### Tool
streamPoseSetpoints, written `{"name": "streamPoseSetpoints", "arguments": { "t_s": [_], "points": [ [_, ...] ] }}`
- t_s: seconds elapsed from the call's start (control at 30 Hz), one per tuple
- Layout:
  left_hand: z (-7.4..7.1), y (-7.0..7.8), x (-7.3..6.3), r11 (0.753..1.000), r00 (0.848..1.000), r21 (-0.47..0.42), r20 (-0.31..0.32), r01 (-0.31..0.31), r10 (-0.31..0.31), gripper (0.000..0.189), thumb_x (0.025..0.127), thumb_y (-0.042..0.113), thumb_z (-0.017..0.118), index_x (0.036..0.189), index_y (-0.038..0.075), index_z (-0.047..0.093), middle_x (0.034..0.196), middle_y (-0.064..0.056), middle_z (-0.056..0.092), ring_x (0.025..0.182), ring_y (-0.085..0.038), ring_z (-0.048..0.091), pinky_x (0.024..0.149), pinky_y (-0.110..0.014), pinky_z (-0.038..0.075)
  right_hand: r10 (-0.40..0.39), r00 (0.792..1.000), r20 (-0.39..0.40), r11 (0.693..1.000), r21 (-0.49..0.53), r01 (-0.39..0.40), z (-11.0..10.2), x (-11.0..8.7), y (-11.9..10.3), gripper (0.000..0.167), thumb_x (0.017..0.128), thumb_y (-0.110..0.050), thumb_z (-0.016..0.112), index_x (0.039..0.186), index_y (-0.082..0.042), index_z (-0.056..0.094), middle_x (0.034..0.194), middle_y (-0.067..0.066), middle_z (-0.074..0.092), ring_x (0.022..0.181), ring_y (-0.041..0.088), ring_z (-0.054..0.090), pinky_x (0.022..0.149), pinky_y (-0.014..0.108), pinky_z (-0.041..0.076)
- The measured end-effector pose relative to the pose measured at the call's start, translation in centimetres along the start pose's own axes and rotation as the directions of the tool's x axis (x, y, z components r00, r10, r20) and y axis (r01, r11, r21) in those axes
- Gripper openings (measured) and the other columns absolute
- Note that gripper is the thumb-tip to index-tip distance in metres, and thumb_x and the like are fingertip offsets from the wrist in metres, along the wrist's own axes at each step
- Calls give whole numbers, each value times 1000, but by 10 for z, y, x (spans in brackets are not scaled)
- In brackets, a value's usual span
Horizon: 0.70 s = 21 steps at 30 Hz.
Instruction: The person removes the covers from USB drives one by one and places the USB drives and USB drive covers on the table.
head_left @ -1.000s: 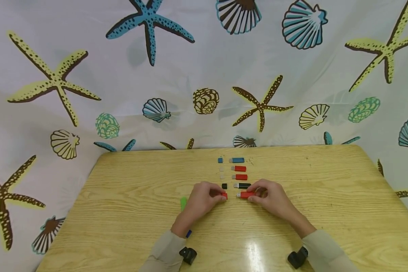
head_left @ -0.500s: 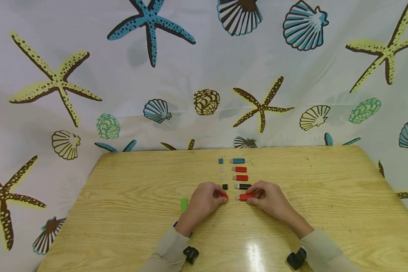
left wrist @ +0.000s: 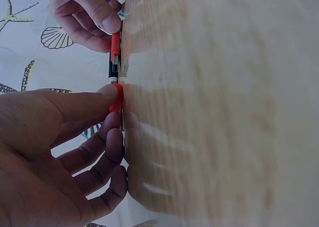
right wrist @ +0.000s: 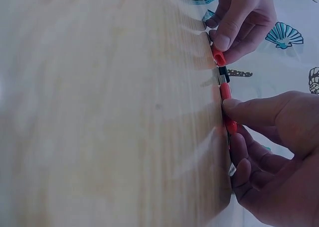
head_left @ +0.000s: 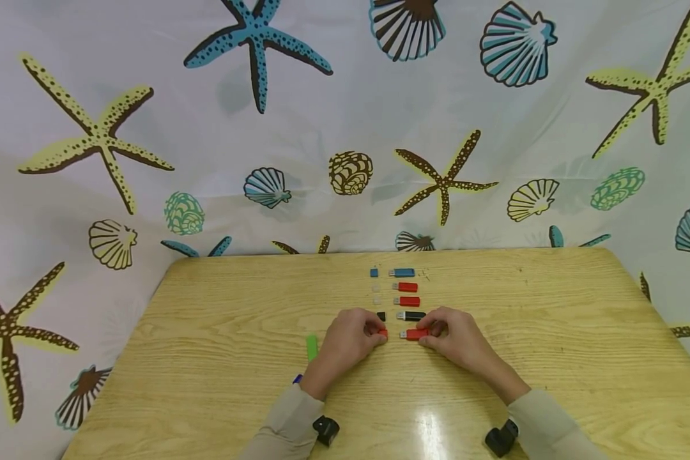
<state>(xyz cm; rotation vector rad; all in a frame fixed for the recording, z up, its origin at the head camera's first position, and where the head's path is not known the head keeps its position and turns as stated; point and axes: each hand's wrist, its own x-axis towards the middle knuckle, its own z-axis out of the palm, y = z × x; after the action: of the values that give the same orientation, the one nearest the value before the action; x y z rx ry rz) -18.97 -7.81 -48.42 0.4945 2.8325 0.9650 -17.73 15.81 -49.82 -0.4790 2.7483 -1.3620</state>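
My left hand [head_left: 347,338] pinches a small red cap [head_left: 383,333] between thumb and fingers at the table surface. Facing it across a short gap, my right hand [head_left: 455,335] pinches a red USB stick [head_left: 415,334], its metal plug pointing left toward the cap. In the right wrist view the cap's hollow end [right wrist: 219,59] shows. Just beyond the hands lie a black cap [head_left: 381,316] and a black USB stick [head_left: 409,315]; the right fingertips are close to that stick's end.
Farther back, two red sticks [head_left: 407,301] and a blue stick [head_left: 403,273] line up beside clear caps [head_left: 377,301] and a blue cap [head_left: 374,273]. A green stick [head_left: 312,347] and a partly hidden blue piece [head_left: 298,379] lie by my left forearm. A patterned curtain [head_left: 299,128] hangs behind the table.
The red stick has shifted slightly nearer the table's front, level with the red cap. Both hands keep their pinch, and the left forearm has moved slightly right.
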Motion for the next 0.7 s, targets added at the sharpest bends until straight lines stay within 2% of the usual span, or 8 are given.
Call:
{"name": "streamPoseSetpoints", "arguments": {
  "t_s": [0.2,0.33,0.7],
  "points": [
    [-1,0,-1,1000,1000,-17,-6,-8,8,10,90,15,82,97,9,79,80,5,67,69,-7,58,63,-25,50,7,1000,-9,1000,-13,-7,0,0,0,14,87,-5,82,99,-9,77,94,1,69,77,12,62,68,27,52],
    [-3,0,-4,999,1000,-53,-5,11,-11,10,91,13,80,100,8,80,85,3,70,72,-8,60,66,-26,51,10,1000,-25,1000,-6,-10,1,-2,0,15,87,-5,83,100,-9,78,96,1,71,80,13,63,70,28,53],
    [-15,-2,-21,974,999,-227,-53,-20,8,13,93,9,78,104,4,79,95,-4,73,81,-16,66,71,-29,55,2,998,-69,997,83,4,-7,-9,-5,16,90,-7,80,105,-7,76,103,6,72,87,19,67,76,31,57]
  ]
}}
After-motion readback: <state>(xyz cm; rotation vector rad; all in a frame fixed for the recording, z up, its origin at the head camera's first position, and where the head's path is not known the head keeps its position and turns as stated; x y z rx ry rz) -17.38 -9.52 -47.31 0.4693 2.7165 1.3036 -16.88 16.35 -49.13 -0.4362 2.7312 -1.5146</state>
